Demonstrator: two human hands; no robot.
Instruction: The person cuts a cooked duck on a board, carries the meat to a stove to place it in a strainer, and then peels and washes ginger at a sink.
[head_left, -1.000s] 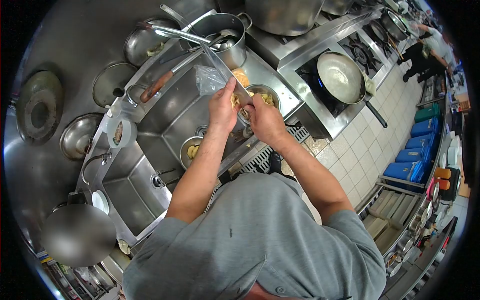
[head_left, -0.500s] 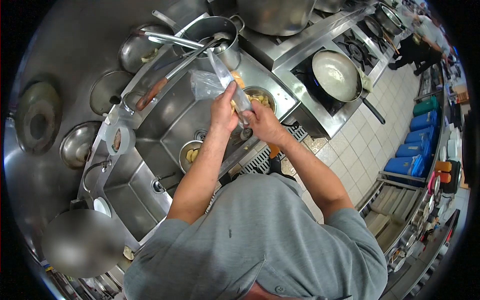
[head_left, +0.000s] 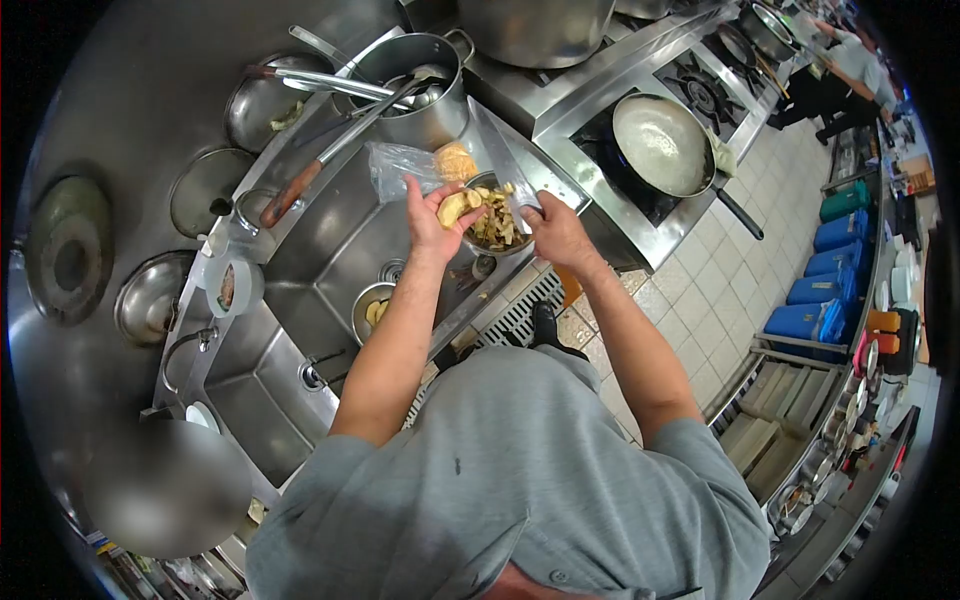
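Observation:
My left hand [head_left: 432, 222] is turned palm up, thumb apart, with a pale yellow cut piece [head_left: 459, 207] held at its fingers; I cannot make out the exact kind of food. My right hand [head_left: 558, 231] grips a wide-bladed knife [head_left: 503, 150], its blade slanting up and away over the rim of a metal bowl. Thin yellow-brown slices [head_left: 497, 228] fill that bowl, between my two hands. Beyond my left hand lie a clear plastic bag [head_left: 397, 172] and an orange-yellow lump [head_left: 456, 162]. Nearer my left forearm, a smaller metal bowl [head_left: 361, 312] holds pale yellow pieces.
A steel sink [head_left: 335, 225] lies under my left arm. A tall pot [head_left: 445, 118] with long-handled ladles stands behind it. To the right, a pan [head_left: 660, 145] with a black handle sits on the stove. Another person [head_left: 850, 70] is in the far right background.
The knife and my right hand have moved apart from my left hand, slightly to the right. My left hand has opened out, showing the yellow piece and the bowl's slices.

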